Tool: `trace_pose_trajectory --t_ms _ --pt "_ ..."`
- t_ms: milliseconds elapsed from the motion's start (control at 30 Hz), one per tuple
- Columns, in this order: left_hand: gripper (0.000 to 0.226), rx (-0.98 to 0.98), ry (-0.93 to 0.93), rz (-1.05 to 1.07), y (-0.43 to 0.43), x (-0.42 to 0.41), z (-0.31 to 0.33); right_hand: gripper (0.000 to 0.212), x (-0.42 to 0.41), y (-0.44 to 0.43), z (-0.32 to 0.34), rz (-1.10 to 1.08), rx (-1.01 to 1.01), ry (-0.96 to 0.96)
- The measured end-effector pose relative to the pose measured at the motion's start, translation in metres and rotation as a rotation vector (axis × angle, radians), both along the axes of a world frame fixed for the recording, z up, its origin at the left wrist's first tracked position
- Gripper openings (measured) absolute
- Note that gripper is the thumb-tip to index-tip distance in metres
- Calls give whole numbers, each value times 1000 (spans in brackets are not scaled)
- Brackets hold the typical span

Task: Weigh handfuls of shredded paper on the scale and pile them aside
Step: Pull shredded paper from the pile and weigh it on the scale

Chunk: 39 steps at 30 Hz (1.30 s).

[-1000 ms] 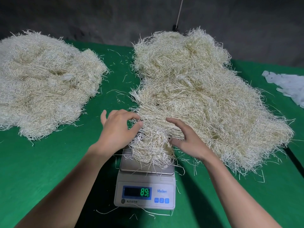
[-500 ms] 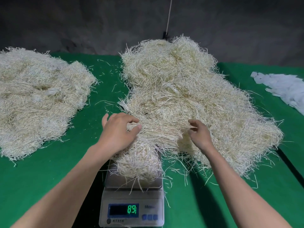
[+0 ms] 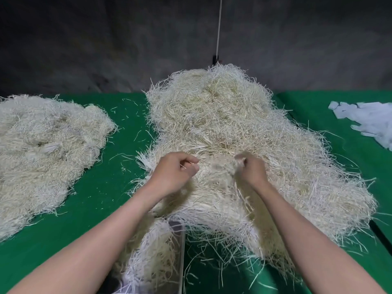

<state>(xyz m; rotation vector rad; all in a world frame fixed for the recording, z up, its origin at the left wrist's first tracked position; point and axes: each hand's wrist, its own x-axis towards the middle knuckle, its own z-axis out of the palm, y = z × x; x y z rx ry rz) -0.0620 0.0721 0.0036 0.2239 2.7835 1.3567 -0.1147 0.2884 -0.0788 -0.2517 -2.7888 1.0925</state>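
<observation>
**Counter layout.** A green counter (image 3: 99, 200) is shown before a dark wall (image 3: 84, 39). A large central pile (image 3: 222, 124) of cream shredded paper is spread from the far middle towards the near right. A second, left pile (image 3: 42, 149) is located at the left edge, well apart from the central pile. Loose strands are scattered on the cloth between the two.

**Scale.** The scale (image 3: 177, 227) is positioned at the near edge, just beside the near fringe of the central pile. Only part of its grey platform can be seen. A handful (image 3: 154, 259) of shreds is heaped on the platform and hangs over its edges. The display is hidden.

**Hands.** The left hand (image 3: 174, 175) is placed on the near left part of the central pile. Its grip is pressed together, with a few strands pinched between thumb and fingers. The right hand (image 3: 252, 172) is placed just to the right, on the same pile. Its grip is curled round a tuft of shreds, although the fingertips are blurred.

**Other items.** White paper pieces (image 3: 369, 119) are laid at the far right. A thin white cord (image 3: 219, 28) is seen against the wall.
</observation>
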Motion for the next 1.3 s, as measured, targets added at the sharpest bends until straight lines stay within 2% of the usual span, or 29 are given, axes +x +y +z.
trace_pose_trajectory --t_ms 67,100,200,267,300,367,433,500,567,600,633,667,700,733,767,833,900,967,1067,1100,1167,1233,1300 --pt "24 70 -66 8 16 -10 0 43 -7 2 34 31 -284 131" --pt "28 111 -104 15 23 -15 0 41 -8 1 49 68 -355 154" --pt "44 254 -232 4 47 -27 -1 38 -5 4 78 185 -474 112" --pt "52 335 -313 -83 65 -33 -4 35 -4 4 93 276 -563 99" --pt "50 367 -329 -122 75 -35 -6 33 -3 1 102 326 -612 108" --pt "31 385 -306 -128 95 -37 -6 30 -1 -4 121 418 -719 105" --pt "8 462 -287 -18 106 -40 -4 28 0 -5 135 486 -787 89" --pt "7 614 -279 109 101 -47 2 27 0 2 141 422 -709 162" --pt "13 730 -267 141 89 -54 10 32 -4 19 138 213 -574 307" --pt "16 794 -270 145 83 -56 14 34 -5 28 135 170 -565 321" --pt "18 863 -283 150 78 -57 17 42 -4 33 130 214 -576 272" --pt "19 915 -298 157 75 -58 20 64 -2 34 122 320 -555 167" --pt "18 947 -311 161 72 -57 22 88 0 32 111 448 -455 28" --pt "18 957 -314 163 70 -57 24 100 2 26 98 564 -288 -105" --pt "18 963 -310 156 67 -56 28 100 5 19 82 643 -111 -200" --pt "20 982 -275 116 58 -58 38 74 5 11 47 606 134 -237" --pt "22 960 -224 104 50 -60 49 52 1 16 24 423 174 -209" --pt "26 938 -196 114 44 -60 57 55 -4 31 9 317 240 -225" --pt "29 865 -156 119 40 -57 58 52 -2 51 -8 304 310 -311" --pt "29 810 -138 130 38 -56 58 55 1 54 -10 306 327 -330" --pt "26 724 -116 152 33 -54 57 75 5 55 0 326 358 -335" --pt "27 716 -122 144 30 -54 57 92 7 53 26 366 345 -235" --pt "29 746 -151 98 32 -52 58 105 11 39 59 475 250 -103"
